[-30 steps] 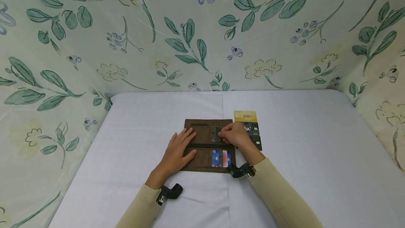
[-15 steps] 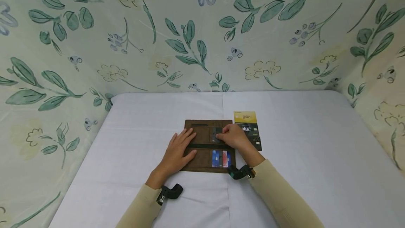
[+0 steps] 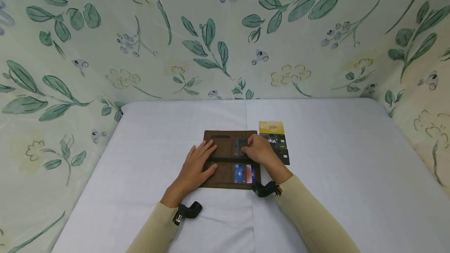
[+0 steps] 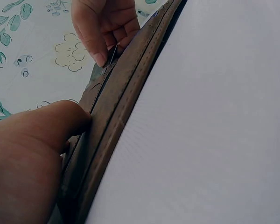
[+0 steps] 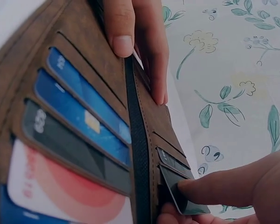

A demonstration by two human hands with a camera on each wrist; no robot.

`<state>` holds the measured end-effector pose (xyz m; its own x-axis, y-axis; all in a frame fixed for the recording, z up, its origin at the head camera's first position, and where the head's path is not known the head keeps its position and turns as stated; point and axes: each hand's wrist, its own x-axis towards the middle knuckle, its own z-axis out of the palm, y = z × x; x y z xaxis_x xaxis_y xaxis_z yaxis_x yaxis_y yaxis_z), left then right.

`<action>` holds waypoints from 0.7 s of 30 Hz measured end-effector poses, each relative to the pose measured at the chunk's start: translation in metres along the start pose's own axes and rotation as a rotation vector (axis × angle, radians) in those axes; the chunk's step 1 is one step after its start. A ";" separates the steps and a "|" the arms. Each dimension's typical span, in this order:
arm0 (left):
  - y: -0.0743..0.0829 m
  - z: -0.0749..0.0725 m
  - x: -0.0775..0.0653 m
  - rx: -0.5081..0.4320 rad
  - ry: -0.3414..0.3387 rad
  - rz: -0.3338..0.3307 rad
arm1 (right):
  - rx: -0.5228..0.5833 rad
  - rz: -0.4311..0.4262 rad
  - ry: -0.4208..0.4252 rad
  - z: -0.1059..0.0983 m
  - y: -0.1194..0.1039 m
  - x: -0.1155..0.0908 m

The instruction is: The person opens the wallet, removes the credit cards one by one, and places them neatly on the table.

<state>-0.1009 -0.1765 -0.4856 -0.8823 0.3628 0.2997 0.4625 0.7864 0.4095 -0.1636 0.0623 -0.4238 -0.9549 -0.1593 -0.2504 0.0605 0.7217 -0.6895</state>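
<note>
A brown wallet (image 3: pixel 223 175) lies unfolded on the white cloth, a dark band across its middle. My left hand (image 3: pixel 193 169) rests on its left side with fingers spread, the thumb on the near half. Over the far half, my right hand (image 3: pixel 261 151) pinches a dark card (image 5: pixel 170 186) between thumb and fingers at the right-side slots. The right wrist view has the thumb on the card's face; its inner end is hidden. Another dark card (image 5: pixel 173 158) sits in the slot beside it. Several cards, including a blue card (image 5: pixel 79 112) and a red-and-white card (image 5: pixel 60 186), fill the near half's slots.
Right of the wallet lie a yellow card (image 3: pixel 271 127) and black cards (image 3: pixel 283 153), partly behind my right hand. White cloth covers the table (image 3: pixel 334 159). A floral curtain (image 3: pixel 225 34) stands behind it.
Over the second, my right thumb has moved slightly left on the dark card and the fingertips have drawn up. My left hand has stayed in place. The head view has tilted a little.
</note>
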 end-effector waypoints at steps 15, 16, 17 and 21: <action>-0.003 -0.001 0.004 -0.002 0.002 0.008 | 0.031 0.003 -0.027 -0.004 0.000 0.001; -0.003 0.000 0.003 -0.003 0.003 0.010 | 0.041 0.008 -0.031 -0.004 0.001 0.001; -0.003 0.000 0.002 0.002 0.004 0.012 | 0.053 0.014 -0.038 -0.004 0.002 0.001; -0.003 0.002 0.000 0.004 0.009 0.012 | 0.107 0.023 -0.052 -0.005 0.005 0.000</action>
<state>-0.1023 -0.1777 -0.4881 -0.8759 0.3676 0.3126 0.4726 0.7843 0.4020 -0.1652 0.0693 -0.4244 -0.9367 -0.1805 -0.2999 0.1150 0.6503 -0.7509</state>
